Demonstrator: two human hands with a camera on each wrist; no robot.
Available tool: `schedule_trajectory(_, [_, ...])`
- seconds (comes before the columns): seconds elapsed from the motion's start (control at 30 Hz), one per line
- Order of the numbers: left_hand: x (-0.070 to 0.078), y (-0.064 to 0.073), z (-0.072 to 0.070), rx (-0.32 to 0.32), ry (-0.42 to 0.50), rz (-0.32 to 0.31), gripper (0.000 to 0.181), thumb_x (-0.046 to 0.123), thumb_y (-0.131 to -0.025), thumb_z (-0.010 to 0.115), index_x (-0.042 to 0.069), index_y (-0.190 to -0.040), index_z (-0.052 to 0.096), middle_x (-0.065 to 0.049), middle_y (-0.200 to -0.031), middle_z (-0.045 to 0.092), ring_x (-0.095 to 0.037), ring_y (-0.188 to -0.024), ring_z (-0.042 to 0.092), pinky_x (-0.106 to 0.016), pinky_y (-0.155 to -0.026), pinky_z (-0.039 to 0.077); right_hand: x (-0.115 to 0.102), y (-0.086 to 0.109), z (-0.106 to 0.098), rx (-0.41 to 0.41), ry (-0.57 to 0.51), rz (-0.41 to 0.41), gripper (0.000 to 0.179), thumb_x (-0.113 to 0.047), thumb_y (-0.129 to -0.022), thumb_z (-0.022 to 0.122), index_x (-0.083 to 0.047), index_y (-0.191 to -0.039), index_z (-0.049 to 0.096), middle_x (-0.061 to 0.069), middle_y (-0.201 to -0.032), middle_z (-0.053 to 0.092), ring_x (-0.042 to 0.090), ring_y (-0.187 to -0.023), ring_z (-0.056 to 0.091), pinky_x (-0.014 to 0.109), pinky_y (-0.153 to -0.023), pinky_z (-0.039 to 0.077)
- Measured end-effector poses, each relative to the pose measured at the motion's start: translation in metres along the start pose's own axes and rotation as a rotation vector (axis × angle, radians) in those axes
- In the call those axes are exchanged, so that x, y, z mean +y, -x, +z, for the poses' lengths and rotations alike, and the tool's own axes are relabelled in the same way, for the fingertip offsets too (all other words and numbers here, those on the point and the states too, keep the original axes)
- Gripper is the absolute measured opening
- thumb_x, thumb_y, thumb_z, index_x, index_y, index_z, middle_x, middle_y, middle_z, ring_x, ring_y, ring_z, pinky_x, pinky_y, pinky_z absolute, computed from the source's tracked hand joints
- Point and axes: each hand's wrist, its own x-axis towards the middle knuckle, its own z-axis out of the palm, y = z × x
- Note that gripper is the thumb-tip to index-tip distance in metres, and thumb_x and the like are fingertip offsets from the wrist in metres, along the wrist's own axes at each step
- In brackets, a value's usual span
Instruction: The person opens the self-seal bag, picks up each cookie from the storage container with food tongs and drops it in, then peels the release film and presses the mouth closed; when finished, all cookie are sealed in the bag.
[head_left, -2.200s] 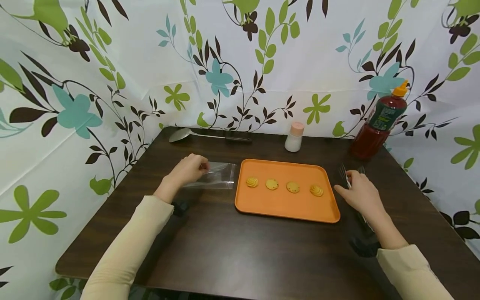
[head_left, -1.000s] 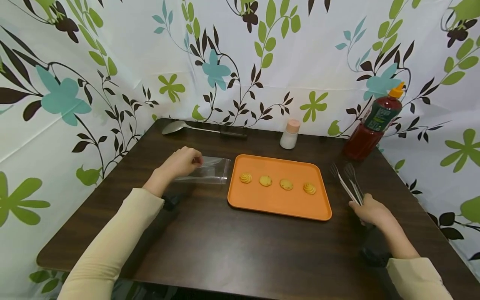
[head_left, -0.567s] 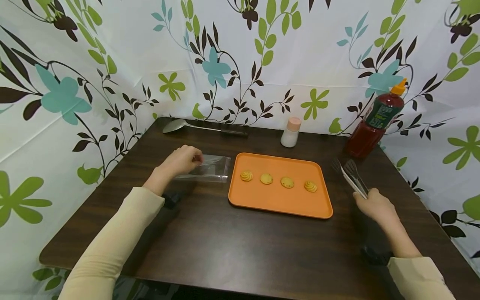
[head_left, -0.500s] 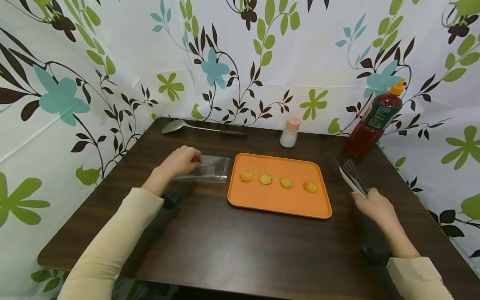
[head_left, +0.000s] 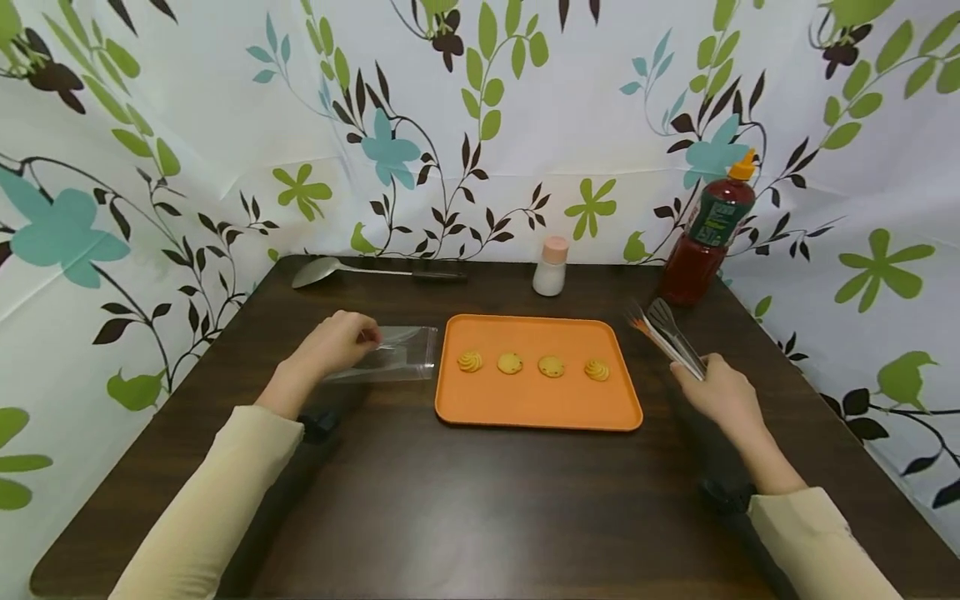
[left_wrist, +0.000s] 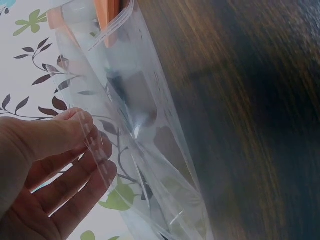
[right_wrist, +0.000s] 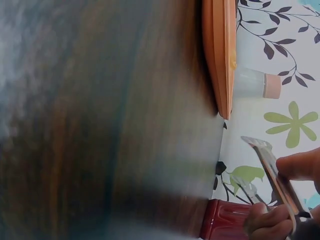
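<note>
In the head view my left hand (head_left: pixel 339 343) pinches the edge of a clear plastic zip bag (head_left: pixel 408 354), left of an orange tray (head_left: pixel 540 408). The left wrist view shows thumb and fingers on the upper film of the bag (left_wrist: pixel 150 165), its layers parted. My right hand (head_left: pixel 722 396) grips metal tongs (head_left: pixel 663 318) just right of the tray, above the tabletop. The tips of the tongs (right_wrist: pixel 270 162) are spread apart, pointing toward the back. On the tray lie several small yellow cookies (head_left: pixel 551 367), in a row.
A white shaker with a pink cap (head_left: pixel 551 268) stands behind the tray. At the back right is a red sauce bottle (head_left: pixel 701 242) with an orange cap. A long-handled spoon (head_left: pixel 322 270) lies along the back edge of the dark table (head_left: pixel 465 508), before a patterned cloth (head_left: pixel 510 183).
My right hand has taken hold of the tongs and lifted them from the table beside the tray. The left hand stays at the bag. The head view has shifted slightly.
</note>
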Motion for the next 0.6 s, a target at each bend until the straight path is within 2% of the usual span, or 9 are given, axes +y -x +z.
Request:
schedule_trajectory(0.1, [0.004, -0.002, 0.0, -0.003, -0.001, 0.02, 0.006, 0.003, -0.089, 0.067, 0.002, -0.09, 0.073, -0.007, -0.085, 0.071, -0.02, -0.075, 0.065, -0.041, -0.069, 0.054, 0.0, 0.003, -0.002, 0.037, -0.016, -0.012, 0.074, -0.052, -0.098, 0.045, 0.016, -0.127, 0.045, 0.038, -0.108, 0.058, 0.042, -0.081, 0.06, 0.045, -0.061, 0.047])
schedule_trajectory(0.17, [0.001, 0.006, 0.002, -0.003, 0.007, 0.006, 0.006, 0.003, -0.088, 0.068, 0.002, -0.089, 0.073, -0.007, -0.085, 0.071, -0.02, -0.075, 0.066, -0.041, -0.068, 0.055, -0.007, 0.001, 0.0, 0.039, -0.021, -0.035, 0.074, -0.054, -0.097, 0.046, 0.014, -0.127, 0.047, 0.036, -0.109, 0.059, 0.041, -0.082, 0.061, 0.045, -0.061, 0.047])
schedule_trajectory(0.27, [-0.002, 0.01, 0.004, 0.005, 0.009, 0.011, 0.005, 0.002, -0.088, 0.068, 0.002, -0.089, 0.073, -0.008, -0.085, 0.072, -0.02, -0.075, 0.066, -0.043, -0.07, 0.055, -0.015, 0.001, 0.001, 0.043, -0.032, -0.062, 0.074, -0.056, -0.097, 0.046, 0.012, -0.126, 0.05, 0.034, -0.111, 0.06, 0.04, -0.084, 0.062, 0.045, -0.063, 0.048])
schedule_trajectory(0.6, [0.002, 0.0, 0.002, 0.005, -0.004, 0.026, 0.005, 0.003, -0.088, 0.068, 0.004, -0.088, 0.073, -0.007, -0.085, 0.072, -0.02, -0.075, 0.066, -0.042, -0.068, 0.054, -0.031, 0.01, 0.003, 0.032, -0.054, -0.139, 0.072, -0.059, -0.095, 0.05, 0.006, -0.125, 0.055, 0.026, -0.106, 0.065, 0.032, -0.08, 0.061, 0.039, -0.061, 0.048])
